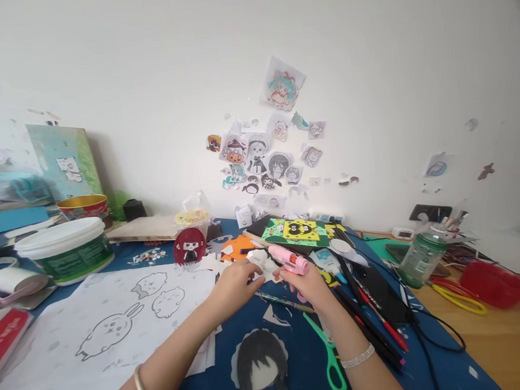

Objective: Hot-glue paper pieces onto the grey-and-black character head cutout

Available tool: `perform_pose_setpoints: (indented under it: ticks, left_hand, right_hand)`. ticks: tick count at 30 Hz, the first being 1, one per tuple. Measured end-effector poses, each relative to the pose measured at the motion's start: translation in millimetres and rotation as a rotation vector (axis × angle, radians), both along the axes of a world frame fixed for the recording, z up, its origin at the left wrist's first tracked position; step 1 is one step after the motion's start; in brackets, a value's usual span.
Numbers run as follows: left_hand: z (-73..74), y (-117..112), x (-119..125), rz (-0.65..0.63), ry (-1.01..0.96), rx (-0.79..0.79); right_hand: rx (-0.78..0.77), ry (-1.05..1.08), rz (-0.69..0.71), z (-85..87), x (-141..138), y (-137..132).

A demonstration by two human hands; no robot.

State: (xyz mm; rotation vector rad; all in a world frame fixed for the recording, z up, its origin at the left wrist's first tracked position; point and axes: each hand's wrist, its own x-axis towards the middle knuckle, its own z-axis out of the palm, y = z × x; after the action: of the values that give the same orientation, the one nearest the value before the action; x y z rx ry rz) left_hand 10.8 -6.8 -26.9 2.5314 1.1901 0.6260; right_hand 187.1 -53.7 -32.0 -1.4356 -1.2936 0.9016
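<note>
A pink glue gun is in my right hand, with the fingers wrapped around its handle and its nozzle pointing away to the left. My left hand is beside it, fingers curled and thumb stretched toward the gun. A white crumpled piece shows at these fingertips; its kind is unclear and the grip is partly hidden. Nearer me lies a paper cut-out of a head with dark hair and a blank face. Green-handled scissors rest by my right forearm. A patterned pen lies below my hands.
Drawing sheets spread over the left side, near a white-lidded tub. Black and red pens, with a black cable, lie to the right. A glass jar and a red container stand farther right. Cut-outs cover the wall.
</note>
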Motion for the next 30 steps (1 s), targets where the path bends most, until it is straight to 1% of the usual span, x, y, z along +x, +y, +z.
perform_pose_setpoints:
  ticks: [6,8,10,13,16,19,22,25,30]
  left_hand:
    - [-11.3,9,8,-0.028,-0.042,-0.091]
    - [-11.3,10,8,-0.017,-0.021,-0.096]
    - [-8.3,9,6,0.003,0.028,-0.089]
    - [-2.4,1,0,0.006,0.154,-0.100]
    - [1.4,-13,-4,-0.037,0.289,-0.171]
    - [4.4,-29,-4,-0.097,0.381,-0.242]
    - [7.5,-41,-2,-0.146,0.443,-0.263]
    - [9.2,-45,-1,-0.152,0.449,-0.262]
    - [11.0,-43,-2,-0.140,0.365,-0.410]
  right_hand:
    - [-0.033,0.068,0.056,0.9,-4,-3]
    - [0.003,0.068,0.061,2.3,-3,-4]
    - [0.024,0.061,0.025,3.9,-2,-4]
    - [0.009,0.067,-0.084,4.3,3,-3]
    - [0.030,0.111,-0.169,1.5,7,0]
    - [0.037,0.143,-0.184,-1.9,9,2]
    - [0.044,0.138,-0.173,-3.3,9,2]
    - [0.055,0.140,-0.170,-2.3,8,2]
    - [0.044,0.139,-0.209,0.2,9,2]
